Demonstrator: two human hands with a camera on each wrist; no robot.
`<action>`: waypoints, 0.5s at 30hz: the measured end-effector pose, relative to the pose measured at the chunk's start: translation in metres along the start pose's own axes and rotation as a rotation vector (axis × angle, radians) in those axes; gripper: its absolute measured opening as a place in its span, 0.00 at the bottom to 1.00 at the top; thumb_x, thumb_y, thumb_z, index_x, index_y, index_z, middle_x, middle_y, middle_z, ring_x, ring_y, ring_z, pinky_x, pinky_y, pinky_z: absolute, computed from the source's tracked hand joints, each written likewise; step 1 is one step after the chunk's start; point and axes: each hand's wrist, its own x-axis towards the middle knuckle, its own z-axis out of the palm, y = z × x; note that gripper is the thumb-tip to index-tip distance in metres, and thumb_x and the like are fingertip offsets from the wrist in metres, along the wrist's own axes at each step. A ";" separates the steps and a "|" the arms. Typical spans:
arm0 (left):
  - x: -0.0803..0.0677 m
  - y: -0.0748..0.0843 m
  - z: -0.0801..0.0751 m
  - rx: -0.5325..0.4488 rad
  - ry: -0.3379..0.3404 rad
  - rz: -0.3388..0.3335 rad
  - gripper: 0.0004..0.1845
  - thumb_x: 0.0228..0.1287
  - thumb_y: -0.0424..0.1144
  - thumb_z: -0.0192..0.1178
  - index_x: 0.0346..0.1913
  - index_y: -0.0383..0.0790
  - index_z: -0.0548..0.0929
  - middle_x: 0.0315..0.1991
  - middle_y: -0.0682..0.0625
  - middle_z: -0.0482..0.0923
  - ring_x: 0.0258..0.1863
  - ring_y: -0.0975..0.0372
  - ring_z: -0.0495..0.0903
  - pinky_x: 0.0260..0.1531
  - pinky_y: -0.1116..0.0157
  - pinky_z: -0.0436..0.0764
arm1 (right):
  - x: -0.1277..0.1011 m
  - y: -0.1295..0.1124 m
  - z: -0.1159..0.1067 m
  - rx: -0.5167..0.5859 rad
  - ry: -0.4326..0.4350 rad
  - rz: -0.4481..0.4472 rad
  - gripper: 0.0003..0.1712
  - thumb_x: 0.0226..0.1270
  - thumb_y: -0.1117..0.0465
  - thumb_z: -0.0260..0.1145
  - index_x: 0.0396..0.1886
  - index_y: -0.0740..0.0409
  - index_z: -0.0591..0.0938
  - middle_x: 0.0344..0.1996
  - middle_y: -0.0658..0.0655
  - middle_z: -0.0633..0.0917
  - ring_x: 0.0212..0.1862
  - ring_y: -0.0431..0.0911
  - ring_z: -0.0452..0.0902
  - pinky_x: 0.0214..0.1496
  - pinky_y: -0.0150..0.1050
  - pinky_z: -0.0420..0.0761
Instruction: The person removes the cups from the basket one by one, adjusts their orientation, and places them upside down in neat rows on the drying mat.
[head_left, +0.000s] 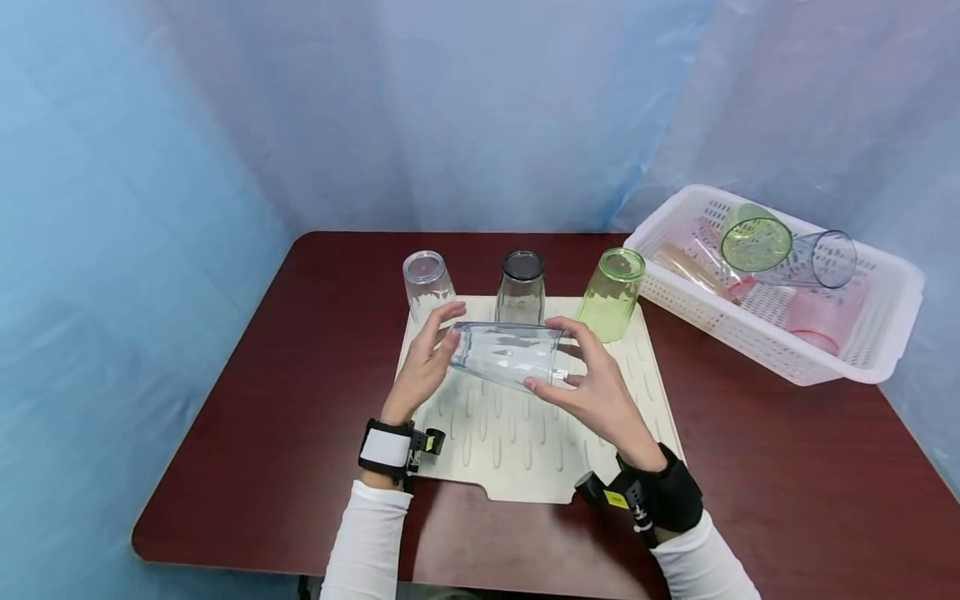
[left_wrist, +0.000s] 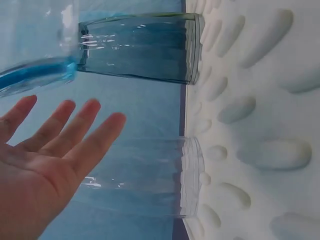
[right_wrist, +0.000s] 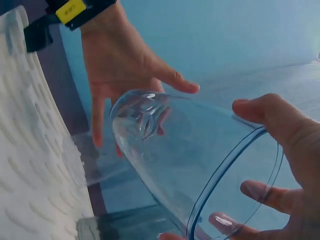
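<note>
Between the two hands, a clear glass (head_left: 506, 357) lies sideways in the air over a pale mat (head_left: 525, 450), its mouth toward the right hand (head_left: 596, 383) and its base toward the left hand (head_left: 423, 367). The right hand grasps it at the rim, thumb on one side and fingers on the other. The left hand is loose, fingers extended just beside the base; whether its thumb touches, I cannot tell. Beyond the hands, upside down, stand a colourless glass (head_left: 426, 279) past the left hand, a grey glass (head_left: 522, 287) past the gap, and a green glass (head_left: 611, 300) past the right hand. Farther out, right of the right hand, a white basket (head_left: 712, 315) holds several tumblers (head_left: 757, 244).
</note>
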 end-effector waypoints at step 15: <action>-0.005 0.024 -0.015 0.089 0.129 0.029 0.10 0.71 0.27 0.49 0.45 0.27 0.80 0.42 0.37 0.80 0.42 0.57 0.76 0.43 0.68 0.72 | -0.001 0.014 0.025 0.200 -0.099 -0.007 0.44 0.56 0.67 0.74 0.69 0.54 0.62 0.67 0.58 0.63 0.68 0.57 0.61 0.58 0.52 0.74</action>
